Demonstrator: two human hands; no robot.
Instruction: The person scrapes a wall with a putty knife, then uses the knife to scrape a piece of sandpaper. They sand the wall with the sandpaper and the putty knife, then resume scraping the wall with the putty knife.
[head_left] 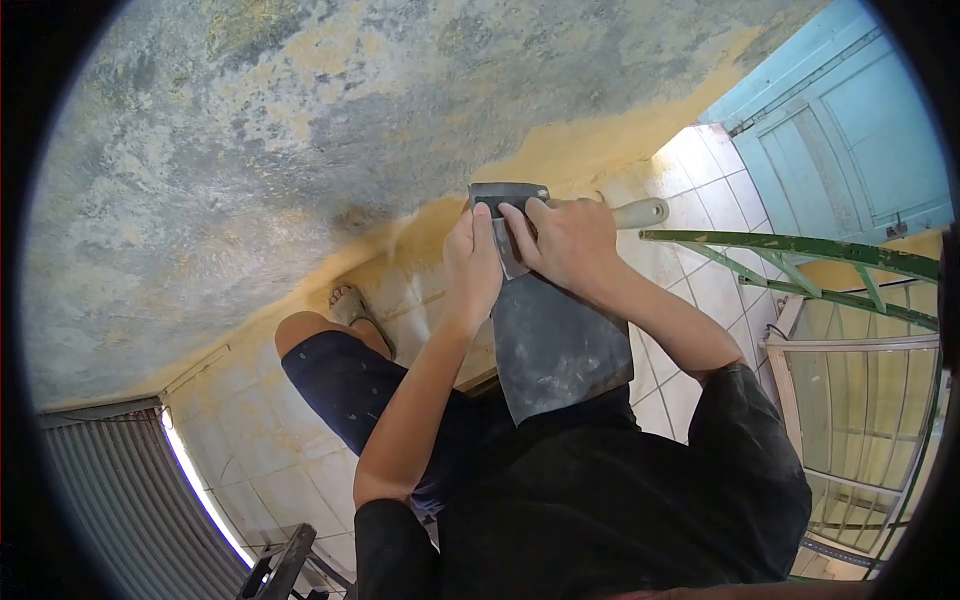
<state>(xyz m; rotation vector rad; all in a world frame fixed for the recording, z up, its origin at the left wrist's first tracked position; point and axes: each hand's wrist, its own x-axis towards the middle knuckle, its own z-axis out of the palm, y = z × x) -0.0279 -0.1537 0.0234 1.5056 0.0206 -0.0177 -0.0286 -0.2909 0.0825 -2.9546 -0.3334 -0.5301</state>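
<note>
Both my hands meet in front of my chest, near the wall. A dark grey sheet that looks like sandpaper (560,345) hangs down from them against my shirt, its upper part folded over. My left hand (472,262) pinches the left edge of the fold, thumb on top. On the other side my right hand (575,245) presses the fold with bent fingers. A pale grey-green tool handle (640,213) with a hole in its end sticks out to the right from behind my right hand. The rest of that tool is hidden.
A patchy grey and yellow wall (300,130) rises ahead. Right of me stand a green metal frame (800,242) and a blue door (850,130). Pale floor tiles (290,490) lie below, with a corrugated shutter (120,500) at lower left.
</note>
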